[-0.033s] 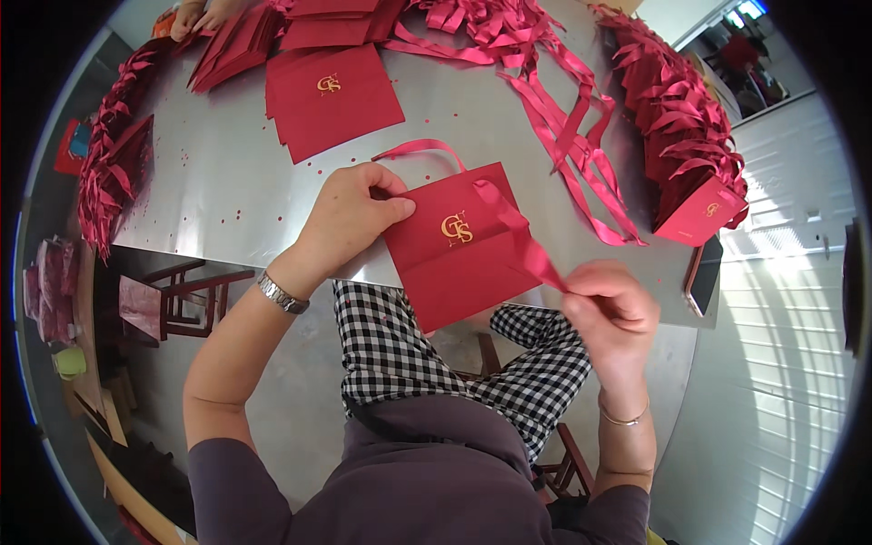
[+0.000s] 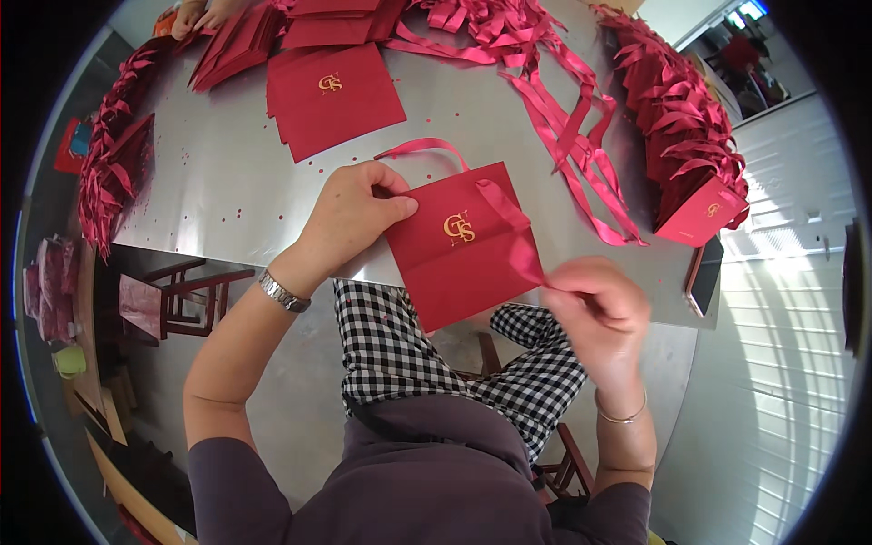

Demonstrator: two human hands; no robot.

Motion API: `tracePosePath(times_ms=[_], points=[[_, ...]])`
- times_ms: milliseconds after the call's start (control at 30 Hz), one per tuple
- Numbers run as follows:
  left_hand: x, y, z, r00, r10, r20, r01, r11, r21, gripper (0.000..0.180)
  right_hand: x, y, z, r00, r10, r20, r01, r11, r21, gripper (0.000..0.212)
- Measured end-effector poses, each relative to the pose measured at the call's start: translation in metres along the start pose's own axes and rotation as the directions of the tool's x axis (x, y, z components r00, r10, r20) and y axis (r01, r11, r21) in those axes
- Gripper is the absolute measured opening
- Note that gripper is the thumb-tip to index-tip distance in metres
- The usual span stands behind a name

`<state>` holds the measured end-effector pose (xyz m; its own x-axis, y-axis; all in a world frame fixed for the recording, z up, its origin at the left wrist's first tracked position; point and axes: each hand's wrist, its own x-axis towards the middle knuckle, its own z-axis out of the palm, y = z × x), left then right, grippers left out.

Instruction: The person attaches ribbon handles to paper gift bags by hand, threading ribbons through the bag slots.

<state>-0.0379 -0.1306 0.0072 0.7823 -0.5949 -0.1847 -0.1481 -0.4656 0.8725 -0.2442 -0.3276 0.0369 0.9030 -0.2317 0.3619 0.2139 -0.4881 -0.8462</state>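
A flat red paper bag (image 2: 454,283) with a gold emblem lies over the table's near edge, its lower part above my lap. My left hand (image 2: 348,216) pinches the bag's upper left edge between thumb and fingers. A pink-red ribbon (image 2: 502,203) comes out near the bag's top and runs down across its front. The fingertips of my right hand (image 2: 601,307) are closed on that ribbon's end, beside the bag's right edge. Behind the top edge curves another stretch of ribbon (image 2: 431,145).
Stacked red bags (image 2: 341,113) lie beyond on the metal table (image 2: 218,195). Loose ribbons (image 2: 572,136) trail from a heap. Ribboned bags line the right (image 2: 677,118) and left (image 2: 113,173). A phone (image 2: 703,280) rests at the right edge. Another person's hands (image 2: 202,15) show far left.
My right hand has moved left, toward the bag, with the ribbon end in its fingers, and the ribbon hangs slacker. My left hand and the bag have hardly shifted.
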Motion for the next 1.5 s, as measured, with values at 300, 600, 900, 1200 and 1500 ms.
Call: tracePosePath(times_ms=[300,600,900,1200,1500], points=[[0.006,-0.006,0.010,0.988,0.136,0.067,-0.142,0.986,0.087,0.018,0.059,0.032,0.087,0.947,-0.076,0.312,0.235,0.828,-0.509,0.027],[0.005,-0.003,0.008,0.972,0.196,0.126,-0.219,0.953,0.210,0.016,0.044,0.047,0.084,0.957,-0.209,0.203,0.280,0.848,-0.449,0.024],[0.005,0.001,0.003,0.982,0.076,0.174,-0.092,0.992,0.090,0.016,0.033,0.007,0.055,0.942,-0.335,-0.036,0.326,0.932,-0.158,0.010],[-0.002,0.007,0.010,0.971,0.121,0.204,-0.109,0.992,-0.069,0.014,0.027,0.036,0.084,0.995,-0.038,-0.092,0.020,0.981,-0.192,0.008],[0.000,0.001,0.006,0.948,-0.008,0.320,0.071,0.980,-0.188,0.018,0.031,0.043,0.091,0.991,-0.052,-0.122,0.023,0.974,-0.228,0.008]])
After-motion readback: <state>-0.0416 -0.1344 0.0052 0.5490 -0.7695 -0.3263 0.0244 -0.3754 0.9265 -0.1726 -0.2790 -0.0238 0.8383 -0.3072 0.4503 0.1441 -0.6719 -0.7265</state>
